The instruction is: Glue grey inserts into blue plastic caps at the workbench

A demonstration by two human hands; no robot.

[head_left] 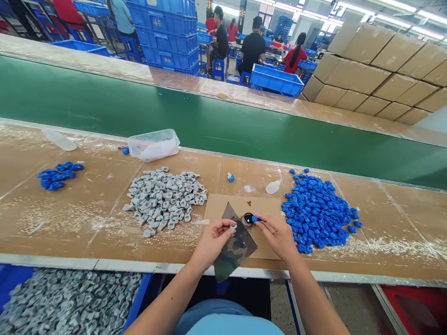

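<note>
My left hand (213, 239) pinches a small grey part (233, 225) above a camouflage cloth (232, 256). In the fingers of my right hand (277, 234) is a small blue part (255, 218), held at the rim of a small round jar (247, 219) of dark liquid. The cloth and jar rest on a flat cardboard sheet (268, 251). Left of my hands spreads a pile of grey parts (167, 197); on the right lies a heap of blue parts (319, 209).
A clear plastic box (154, 145) stands by the green conveyor belt (209, 116). A few blue pieces (59, 176) lie far left. Below the table edge is a blue bin of grey parts (70, 298). Several people sit beyond the belt, near stacked cartons (380, 70).
</note>
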